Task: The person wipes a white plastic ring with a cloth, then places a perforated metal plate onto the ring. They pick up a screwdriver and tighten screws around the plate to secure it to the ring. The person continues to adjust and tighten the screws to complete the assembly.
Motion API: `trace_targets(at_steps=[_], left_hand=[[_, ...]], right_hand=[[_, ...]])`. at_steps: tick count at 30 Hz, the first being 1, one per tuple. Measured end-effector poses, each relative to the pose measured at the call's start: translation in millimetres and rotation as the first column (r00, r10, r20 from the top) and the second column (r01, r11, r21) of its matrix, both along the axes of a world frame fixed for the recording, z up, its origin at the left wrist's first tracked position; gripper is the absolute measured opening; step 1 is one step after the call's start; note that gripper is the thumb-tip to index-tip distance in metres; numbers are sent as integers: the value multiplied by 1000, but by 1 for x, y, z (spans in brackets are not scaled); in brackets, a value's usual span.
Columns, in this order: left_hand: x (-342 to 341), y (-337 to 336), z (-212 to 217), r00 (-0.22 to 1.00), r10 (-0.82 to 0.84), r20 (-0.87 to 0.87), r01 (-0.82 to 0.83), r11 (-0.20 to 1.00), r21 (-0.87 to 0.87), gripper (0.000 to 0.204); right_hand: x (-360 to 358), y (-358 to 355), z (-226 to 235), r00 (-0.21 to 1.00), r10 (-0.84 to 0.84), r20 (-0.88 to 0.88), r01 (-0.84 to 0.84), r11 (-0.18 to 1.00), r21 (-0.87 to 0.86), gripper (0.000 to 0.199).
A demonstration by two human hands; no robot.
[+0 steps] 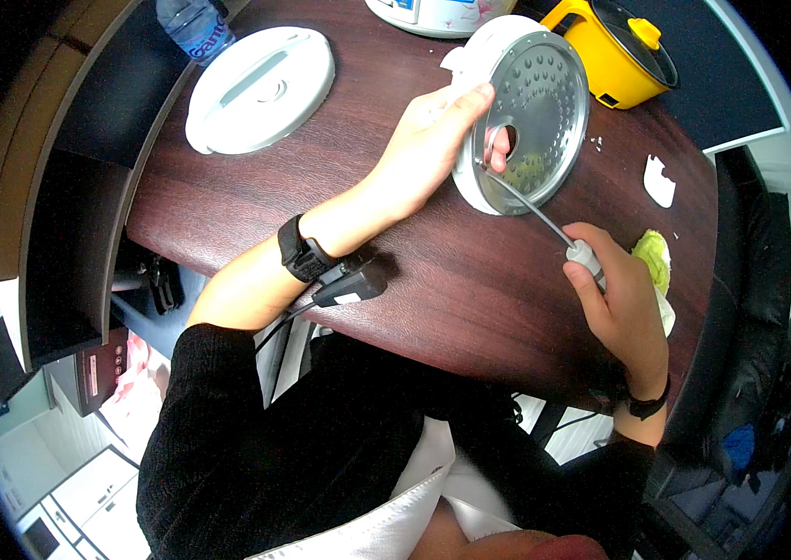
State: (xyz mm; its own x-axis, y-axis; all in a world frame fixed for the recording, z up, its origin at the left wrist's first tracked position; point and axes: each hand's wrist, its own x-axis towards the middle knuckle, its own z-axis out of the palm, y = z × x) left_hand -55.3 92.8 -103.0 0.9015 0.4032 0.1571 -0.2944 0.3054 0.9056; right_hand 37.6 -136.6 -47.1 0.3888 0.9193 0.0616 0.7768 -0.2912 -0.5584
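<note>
My left hand (423, 140) holds up a round rice cooker lid (545, 112), tilted on edge above the table. Its dimpled metal inner plate faces right, and white plastic shows around the back. The thumb lies on the rim, while fingertips show through the hole in the plate. In my right hand (621, 294) is a screwdriver (545, 219), gripped by its pale handle. The shaft points up and left, with the tip at the plate's lower left near the hole; whether it sits in a screw is too small to tell. A white oval cover (260, 91) with a long recess lies at the far left.
At the back stand a white appliance (437, 19) and a yellow electric pot (615, 56). A plastic bottle (195, 28) is at the far left. On the right lie a broken white piece (659, 182) and a yellow-green cloth (652, 261). A black plug (351, 286) rests at the near edge.
</note>
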Motion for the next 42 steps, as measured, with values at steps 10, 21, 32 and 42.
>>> trace_targets(at_steps=[10,21,32,42], left_hand=[[-3,-4,4,998,13,60,-16,998,54,24],[-4,-6,5,998,47,48,-51,995,88,18],[1,-13,0,994,-4,106,0,999,38,27],[-2,-8,22,983,-14,181,17,1000,-12,42]], right_hand=[[-1,1,5,1000,3,-16,-4,999,-36,26],[-5,1,9,999,18,-45,-19,1000,-16,25],[0,-2,21,1000,21,-11,-22,994,-108,24],[-1,8,18,996,88,-7,-88,996,-22,22]])
